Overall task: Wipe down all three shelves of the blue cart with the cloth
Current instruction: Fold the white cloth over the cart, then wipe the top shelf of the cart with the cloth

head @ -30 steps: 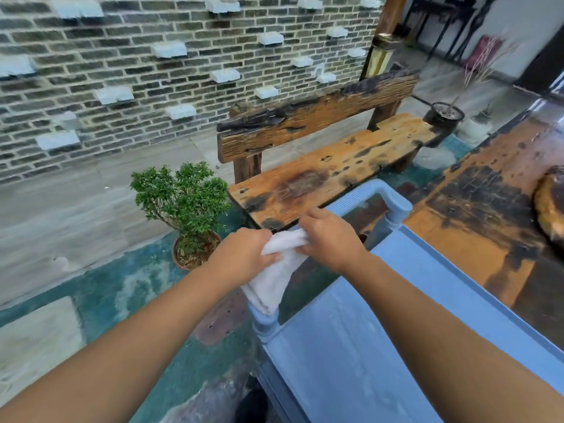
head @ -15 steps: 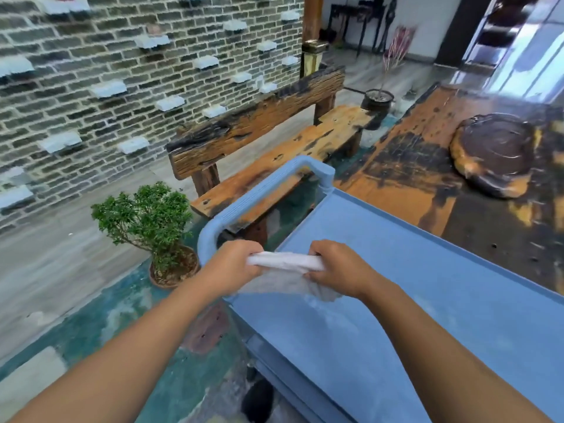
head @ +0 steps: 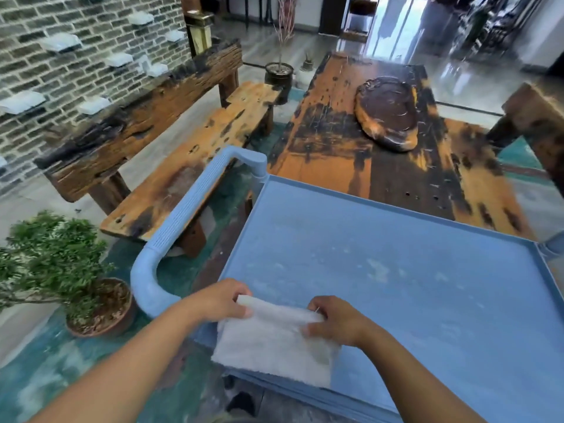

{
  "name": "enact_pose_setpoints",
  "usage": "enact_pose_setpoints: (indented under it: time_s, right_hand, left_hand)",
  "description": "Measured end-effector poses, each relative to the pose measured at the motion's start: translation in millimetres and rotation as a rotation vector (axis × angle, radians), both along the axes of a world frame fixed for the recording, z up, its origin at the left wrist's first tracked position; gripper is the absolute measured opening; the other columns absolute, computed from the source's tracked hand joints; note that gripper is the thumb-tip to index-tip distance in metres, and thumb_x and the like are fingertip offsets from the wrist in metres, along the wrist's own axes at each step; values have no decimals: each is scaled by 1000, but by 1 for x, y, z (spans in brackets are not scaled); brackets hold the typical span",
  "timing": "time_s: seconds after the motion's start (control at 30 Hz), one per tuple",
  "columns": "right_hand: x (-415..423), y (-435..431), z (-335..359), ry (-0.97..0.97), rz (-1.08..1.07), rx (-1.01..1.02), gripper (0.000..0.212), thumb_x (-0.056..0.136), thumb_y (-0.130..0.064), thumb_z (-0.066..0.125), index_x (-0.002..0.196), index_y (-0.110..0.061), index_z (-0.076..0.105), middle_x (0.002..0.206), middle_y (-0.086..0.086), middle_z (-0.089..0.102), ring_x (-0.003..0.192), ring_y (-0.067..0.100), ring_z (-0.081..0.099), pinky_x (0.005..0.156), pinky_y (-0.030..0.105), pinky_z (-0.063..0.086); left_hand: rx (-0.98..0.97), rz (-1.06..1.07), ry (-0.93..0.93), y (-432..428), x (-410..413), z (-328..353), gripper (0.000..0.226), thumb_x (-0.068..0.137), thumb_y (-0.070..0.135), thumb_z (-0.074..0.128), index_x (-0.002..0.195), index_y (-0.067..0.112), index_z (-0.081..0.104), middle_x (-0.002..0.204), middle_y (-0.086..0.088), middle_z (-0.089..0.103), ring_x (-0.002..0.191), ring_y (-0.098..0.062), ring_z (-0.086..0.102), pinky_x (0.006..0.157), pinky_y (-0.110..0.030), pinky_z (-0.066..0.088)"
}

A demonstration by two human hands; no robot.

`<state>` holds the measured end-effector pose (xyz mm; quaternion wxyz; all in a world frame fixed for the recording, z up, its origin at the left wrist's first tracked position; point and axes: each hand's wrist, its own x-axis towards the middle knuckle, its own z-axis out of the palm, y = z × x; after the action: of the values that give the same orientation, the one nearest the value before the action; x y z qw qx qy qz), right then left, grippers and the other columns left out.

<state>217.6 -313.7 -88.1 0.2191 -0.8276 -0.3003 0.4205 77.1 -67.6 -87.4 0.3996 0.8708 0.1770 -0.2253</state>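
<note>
The blue cart's top shelf [head: 381,270] fills the lower right, dusty with pale smudges, with a raised rim. Its ribbed blue handle [head: 189,209] curves along the left side. A white cloth [head: 274,346] is spread flat and hangs over the shelf's near left corner. My left hand [head: 219,300] pinches the cloth's upper left corner. My right hand [head: 335,319] grips its upper right edge. The two lower shelves are hidden under the top one.
A rough wooden bench [head: 189,138] stands left of the cart. A long wooden table [head: 381,166] with a dark carved slab [head: 387,114] lies beyond it. A potted bonsai [head: 61,270] sits on the floor at left, near the handle. A brick wall is behind.
The cloth, bunched between both hands by the handle a second ago, is now unfolded flat over the shelf corner. My view has swung right, onto the top shelf.
</note>
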Motion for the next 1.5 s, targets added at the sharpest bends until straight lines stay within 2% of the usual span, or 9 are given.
enact_pose_setpoints:
  time_s: [0.23,0.43,0.67,0.83,1.0,1.1,1.2,1.37,1.5]
  right_hand:
    - [-13,25,-21,-327,-15,-165,30,87,-34,67,109,-17,56,108,6,66,98,28,61,77,37,50]
    - [-36,33,-37,-718,70,-278,39,93,-27,49,130,-17,48,132,7,48,119,31,50,89,39,42]
    - [-62,33,-56,-1071,325,157,32,78,-9,75,110,-11,71,126,18,66,118,42,63,98,55,51]
    - [-65,44,-68,-957,607,285,41,97,-33,63,136,-23,62,148,10,54,136,36,51,109,54,43]
    - [-57,53,-77,-848,775,306,60,103,-56,44,156,-29,36,165,3,29,153,32,23,122,54,25]
    - [-57,62,-85,-797,848,304,58,106,-52,35,160,-31,25,169,-1,16,156,29,9,122,56,19]
    - [-53,67,-90,-757,865,295,58,107,-49,33,161,-32,19,170,-2,9,157,29,-1,122,60,12]
    - [-49,75,-99,-727,887,315,61,104,-54,31,161,-38,12,171,-4,2,157,30,-6,122,62,7]
    - [-46,89,-104,-729,848,324,65,101,-57,37,160,-41,13,171,-6,2,157,28,-5,122,61,7]
  left_hand:
    - [240,-150,59,24,28,-24,29,85,23,67,74,28,41,78,7,45,72,-16,46,53,-27,27]
    - [460,-323,80,29,28,-32,20,89,27,58,103,15,49,105,-9,61,95,-32,60,75,-42,49]
    - [493,-201,-18,51,39,-22,23,89,42,57,87,20,52,86,-2,60,78,-27,59,66,-38,48]
    - [469,109,-175,71,66,-31,24,94,33,50,83,12,51,75,-7,59,70,-31,58,58,-37,45]
    - [163,419,-120,71,88,-59,56,94,53,43,136,17,33,129,-10,46,102,-31,55,74,-40,44]
    - [-45,513,-82,66,90,-76,61,97,55,38,144,16,30,127,-8,51,99,-27,54,72,-36,39]
    - [-171,634,-130,60,90,-83,37,101,52,31,111,23,51,87,11,48,87,-18,47,62,-27,33]
    - [-288,742,-142,57,91,-84,51,101,55,23,115,19,56,103,5,51,93,-14,48,83,-32,35]
    - [-221,752,-85,56,92,-82,46,99,59,23,69,27,37,71,7,36,61,-9,34,56,-28,25]
